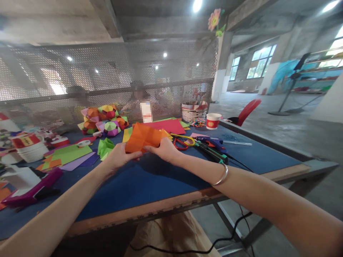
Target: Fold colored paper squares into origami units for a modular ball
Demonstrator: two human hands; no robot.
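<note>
An orange sheet of paper [144, 136] with fold creases is held up a little above the blue tabletop [160, 178]. My left hand [124, 153] grips its lower left edge, thumb in front and fingers behind. On the lower right side, my right hand [163, 149] pinches the same sheet, its thumb reaching toward the middle. Close to my left hand lies a folded green paper piece [105, 147]. Beyond the orange sheet are a red paper sheet [171, 127] and yellow and green ones. Scissors with yellow handles [187, 139] rest right of my right hand.
Finished multicoloured paper balls [107, 121] are piled at the back left. Nearer left are stacked paper cups [29, 148], coloured sheets [69, 154] and a purple tool [34, 189]. A glue gun [214, 142], a paper cup [213, 121] and a basket [194, 110] stand right. A perforated metal screen [107, 71] rises behind.
</note>
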